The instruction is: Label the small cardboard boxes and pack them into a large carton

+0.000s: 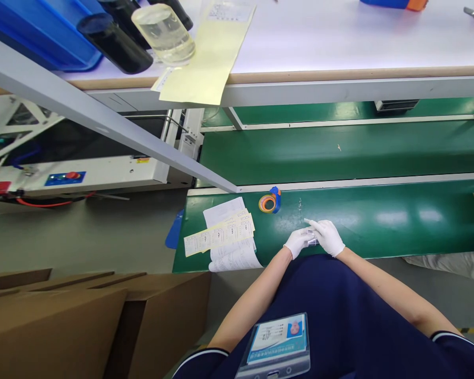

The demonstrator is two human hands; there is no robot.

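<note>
Both my hands wear white gloves and meet close to my body at the front edge of the green bench. Between them is a small shiny, partly see-through piece; its kind is too small to make out. My left hand is closed around the left side of this piece. From the right, my right hand reaches over it, fingers bent together on its upper side and fingertips partly hidden. Ahead and to the left stands a blue tape dispenser with an orange-yellow roll.
Printed label sheets lie left on the bench, some curling over its edge. Cardboard boxes stand at lower left. A grey post slants beside a white machine. The upper shelf holds a clear tape roll and yellow paper.
</note>
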